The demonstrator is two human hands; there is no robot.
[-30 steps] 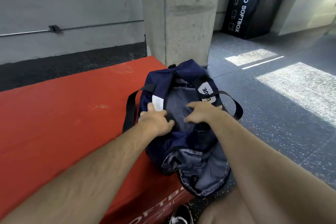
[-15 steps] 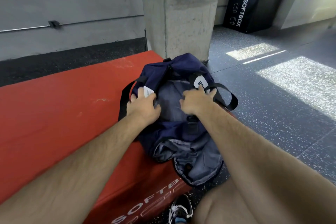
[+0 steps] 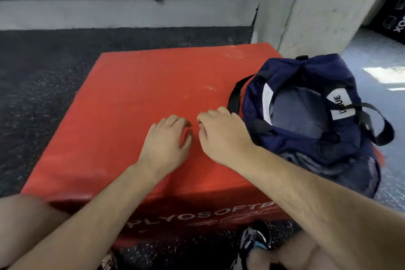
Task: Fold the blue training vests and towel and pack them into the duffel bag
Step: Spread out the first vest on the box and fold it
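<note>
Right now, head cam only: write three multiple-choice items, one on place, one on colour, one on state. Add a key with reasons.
1. Where is the bag on the box?
A. its right side
B. its left side
C. dead centre

2. What colour is the box top?
A. black
B. red
C. green

3. What do the left hand and right hand hold?
A. a strap each
B. a towel
C. nothing

Key:
1 A, the bag sits at the box's right edge and partly overhangs it.
2 B, the top is plain red.
3 C, both hands are over bare red surface, with fingers loosely curled round nothing.
</note>
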